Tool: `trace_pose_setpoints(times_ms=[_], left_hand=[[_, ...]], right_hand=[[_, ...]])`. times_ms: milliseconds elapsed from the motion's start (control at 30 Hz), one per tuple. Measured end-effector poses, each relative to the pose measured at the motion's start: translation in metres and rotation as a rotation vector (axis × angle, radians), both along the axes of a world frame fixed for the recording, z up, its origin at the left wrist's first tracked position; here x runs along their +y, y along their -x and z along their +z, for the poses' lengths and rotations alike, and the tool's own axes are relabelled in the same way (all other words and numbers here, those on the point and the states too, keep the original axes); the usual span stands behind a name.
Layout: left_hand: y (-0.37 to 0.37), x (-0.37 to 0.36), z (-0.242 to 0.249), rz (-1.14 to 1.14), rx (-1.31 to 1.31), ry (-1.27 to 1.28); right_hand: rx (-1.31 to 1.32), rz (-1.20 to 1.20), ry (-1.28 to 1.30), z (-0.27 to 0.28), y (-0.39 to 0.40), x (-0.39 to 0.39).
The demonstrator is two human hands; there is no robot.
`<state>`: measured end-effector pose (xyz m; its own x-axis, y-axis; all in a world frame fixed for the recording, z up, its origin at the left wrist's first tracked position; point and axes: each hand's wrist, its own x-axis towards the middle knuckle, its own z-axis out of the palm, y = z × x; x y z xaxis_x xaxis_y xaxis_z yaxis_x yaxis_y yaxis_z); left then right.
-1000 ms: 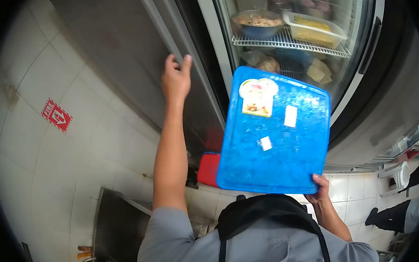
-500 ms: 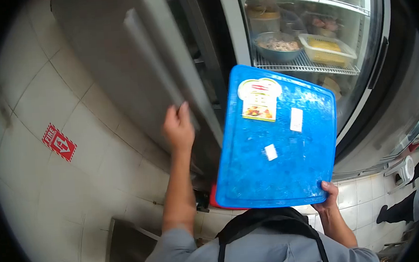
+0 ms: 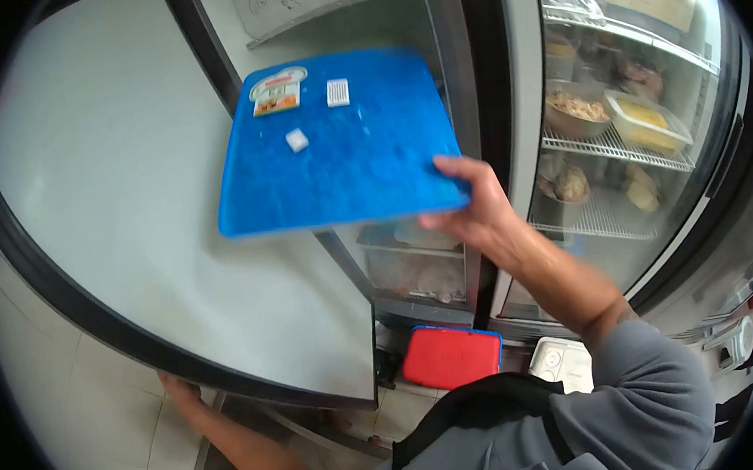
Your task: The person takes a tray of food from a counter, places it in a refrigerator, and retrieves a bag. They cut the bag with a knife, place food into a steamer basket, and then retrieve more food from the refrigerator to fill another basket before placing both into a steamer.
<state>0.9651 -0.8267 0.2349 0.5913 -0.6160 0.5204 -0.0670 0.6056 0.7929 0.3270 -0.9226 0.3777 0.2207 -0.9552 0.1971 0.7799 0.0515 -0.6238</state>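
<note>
My right hand (image 3: 478,199) grips the near right corner of a blue plastic lid (image 3: 346,168), thumb on top. Two small white labels and a printed product sticker (image 3: 277,99) are on the lid. It is held in front of an open refrigerator compartment, over the inner face of the swung-open door (image 3: 132,181). At the lower left, my left hand (image 3: 181,392) is at the outer edge of that door; its fingers are mostly hidden.
A glass-fronted cooler (image 3: 644,244) on the right holds bowls and tubs of food on wire racks. On the floor are a red lid-like item (image 3: 453,357) and a white container (image 3: 562,361). A white stool (image 3: 732,342) stands at far right, near a person's dark clothing.
The refrigerator door has swung open toward the left, showing its pale inner face. My right hand has carried the blue lid up and left. My left hand has moved down and left.
</note>
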Motion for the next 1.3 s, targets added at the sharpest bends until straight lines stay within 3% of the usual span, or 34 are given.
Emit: trace_pose_setpoints(times_ms=[67, 200, 267, 433, 533, 633, 767, 867, 967, 1000, 1033, 1067, 1100, 1133, 1167, 1200, 1233, 1267, 1300], left_hand=[[0.007, 0.006, 0.010, 0.001, 0.074, -0.008], [-0.019, 0.008, 0.001, 0.038, 0.156, -0.166], [-0.038, 0.001, -0.012, 0.066, 0.193, -0.072], [-0.065, 0.005, -0.030, 0.146, 0.277, -0.152], [-0.050, 0.017, -0.016, 0.231, 0.268, -0.259], [-0.010, 0.021, -0.006, 0.226, 0.225, -0.105], [-0.039, 0.033, -0.020, 0.252, 0.241, -0.155], [-0.055, 0.044, -0.017, 0.326, 0.231, -0.221], [-0.014, 0.059, 0.014, 0.583, 0.187, -0.138], [0.022, 0.050, 0.033, 0.734, 0.144, 0.008], [0.051, 0.057, 0.038, 0.613, -0.232, 0.286], [0.101, 0.057, 0.018, 0.900, 0.064, 0.518], [0.145, 0.046, -0.009, 0.963, -0.285, 0.399], [0.182, 0.030, -0.036, 0.810, -0.394, 0.368], [0.219, -0.004, -0.068, 0.413, -0.413, 0.212], [0.250, -0.046, -0.100, 0.069, -0.398, -0.050], [0.276, -0.099, -0.141, -0.159, -0.409, -0.262], [0.301, -0.155, -0.178, -0.299, -0.342, -0.514], [0.308, -0.205, -0.237, -0.340, -0.532, -0.521]], right_hand=[[0.052, -0.180, -0.027, 0.047, -0.019, -0.031], [0.032, -0.162, 0.025, 0.104, -0.026, -0.142], [0.014, -0.206, -0.074, 0.129, -0.025, -0.199], [0.136, -0.634, 0.002, 0.179, -0.031, -0.284], [1.204, -1.215, 0.109, 0.183, -0.028, -0.355], [1.666, -1.598, 0.162, 0.153, -0.034, -0.354], [2.185, -1.482, 0.632, 0.144, -0.037, -0.359], [2.089, -1.534, 0.819, 0.132, -0.056, -0.347], [1.460, -1.615, 0.827, 0.113, -0.103, -0.283], [1.262, -1.586, 0.860, 0.105, -0.118, -0.263], [1.114, -1.503, 0.894, 0.089, -0.136, -0.236], [1.043, -1.379, 0.907, 0.063, -0.153, -0.211], [1.037, -1.234, 0.902, 0.026, -0.160, -0.186], [1.136, -1.038, 0.868, -0.021, -0.162, -0.158], [1.280, -0.732, 0.902, -0.077, -0.154, -0.132], [1.592, -0.575, 0.908, -0.119, -0.148, -0.102], [1.646, -0.343, 0.857, -0.185, -0.120, -0.099], [1.703, -0.112, 0.578, -0.243, -0.098, -0.087], [1.822, 0.060, 0.418, -0.281, -0.069, -0.068]])
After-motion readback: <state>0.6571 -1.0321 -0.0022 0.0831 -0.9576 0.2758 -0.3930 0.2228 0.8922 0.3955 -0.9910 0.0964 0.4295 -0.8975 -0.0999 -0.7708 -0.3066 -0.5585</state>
